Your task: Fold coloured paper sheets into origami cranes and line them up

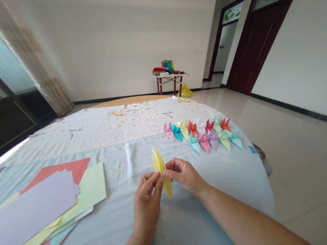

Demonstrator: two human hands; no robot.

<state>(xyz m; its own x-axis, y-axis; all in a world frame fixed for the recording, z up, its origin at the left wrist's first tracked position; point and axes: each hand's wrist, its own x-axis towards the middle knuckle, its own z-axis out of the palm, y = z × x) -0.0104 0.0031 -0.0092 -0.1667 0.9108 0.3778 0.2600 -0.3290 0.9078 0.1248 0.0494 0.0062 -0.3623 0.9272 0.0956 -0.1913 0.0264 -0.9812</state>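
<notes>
A folded piece of yellow origami paper (159,162) stands upright between my hands, its two narrow points up and one end pointing down. My left hand (146,196) pinches its left side near the middle with thumb and fingers. From the right, my right hand (185,175) pinches the same piece at about the same height. Fingertips of both hands hide its middle. Beyond my right hand, several folded paper cranes (205,143) in pink, blue, yellow, red, white, green and purple stand in two rows.
Loose coloured paper sheets (29,208) lie overlapping on the left of the round table, which wears a pale flowered tablecloth (120,161). Its edge curves down on the right, above a tiled floor (296,168). A small side table (171,75) with items stands by the far wall.
</notes>
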